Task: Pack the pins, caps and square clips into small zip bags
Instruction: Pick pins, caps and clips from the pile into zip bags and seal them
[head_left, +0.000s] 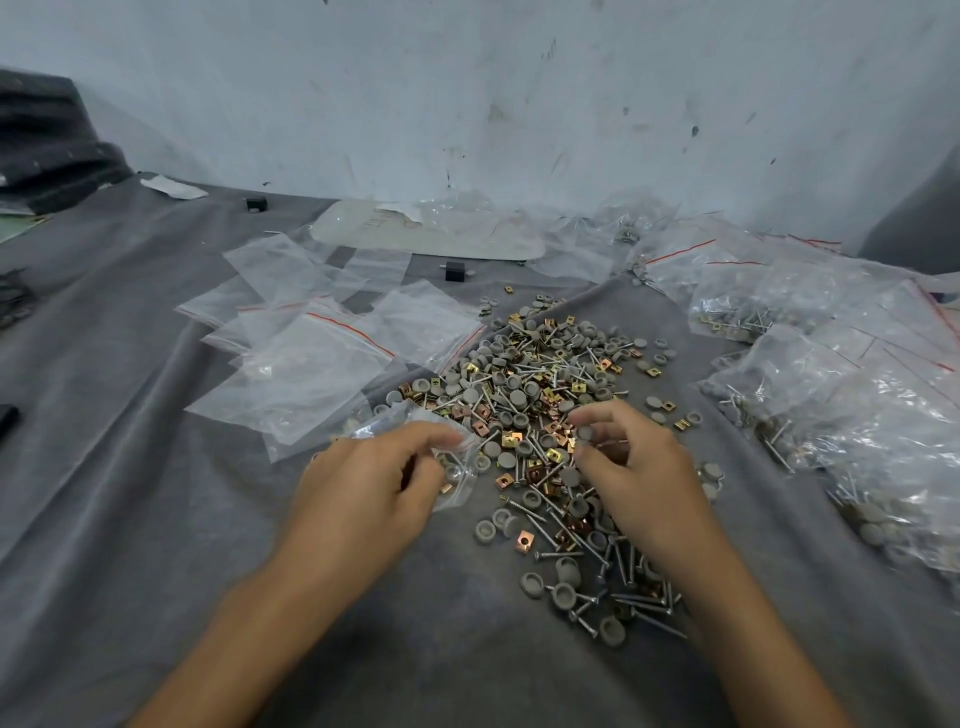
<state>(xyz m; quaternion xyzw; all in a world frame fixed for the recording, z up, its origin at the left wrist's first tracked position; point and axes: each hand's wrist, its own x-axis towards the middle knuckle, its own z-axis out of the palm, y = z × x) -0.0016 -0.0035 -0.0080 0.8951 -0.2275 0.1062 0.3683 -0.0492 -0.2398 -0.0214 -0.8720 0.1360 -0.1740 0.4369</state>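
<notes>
grey caps, steel pins, brass sq clips heaped; l hand grips clear bag, r hand pinches cap.

Bare grey cloth is lying open at the near left and along the near edge. The heap of pins, caps and square clips is filling the middle, flat zip bags are crowding the far left, filled bags are blocking the right, and the wall is closing off the back
</notes>
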